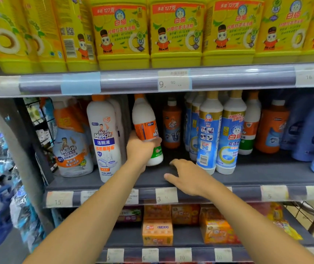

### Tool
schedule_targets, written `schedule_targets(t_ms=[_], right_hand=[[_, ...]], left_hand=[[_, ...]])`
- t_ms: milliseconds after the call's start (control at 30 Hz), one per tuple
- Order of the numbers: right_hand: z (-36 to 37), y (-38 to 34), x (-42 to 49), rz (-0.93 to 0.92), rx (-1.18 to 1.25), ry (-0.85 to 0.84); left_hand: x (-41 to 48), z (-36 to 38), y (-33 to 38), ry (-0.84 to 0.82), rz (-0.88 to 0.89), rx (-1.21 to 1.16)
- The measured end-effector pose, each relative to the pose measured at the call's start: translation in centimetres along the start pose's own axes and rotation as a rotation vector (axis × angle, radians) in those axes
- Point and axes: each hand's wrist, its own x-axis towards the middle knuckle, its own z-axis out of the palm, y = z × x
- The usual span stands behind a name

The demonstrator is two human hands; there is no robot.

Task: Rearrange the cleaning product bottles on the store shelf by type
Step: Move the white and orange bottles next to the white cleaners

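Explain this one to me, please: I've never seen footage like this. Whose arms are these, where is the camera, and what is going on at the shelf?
There is no machine here. The single picture comes from a camera worn on a person's head, looking forward and down, so the two bare arms are their own. The left hand has its grip around a white bottle with an orange and green label, tilted and lifted off the middle shelf. The right hand is open, palm down, over a bare patch of that shelf. Beside it stand blue-labelled white bottles, orange bottles further back, and a Mr Muscle spray bottle on the left. Yellow dish soap bottles fill the shelf above.
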Motion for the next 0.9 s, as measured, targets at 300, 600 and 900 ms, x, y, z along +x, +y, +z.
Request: schedule_targets(t_ms=[300,600,900], right_hand=[[1.9,2.4,-2.7,-0.144,-0.286,0.082],[2.8,2.9,-2.3,-0.132,-0.281,0.131],[3.1,2.9,-2.2,-0.129,-0.258,0.168]], left_hand=[[4.8,2.1,-2.8,0.03,0.049,0.098],[7.8,2.3,-4.2,-0.088,0.009,0.13],[8.2,4.0,-6.3,0.04,-0.059,0.15]])
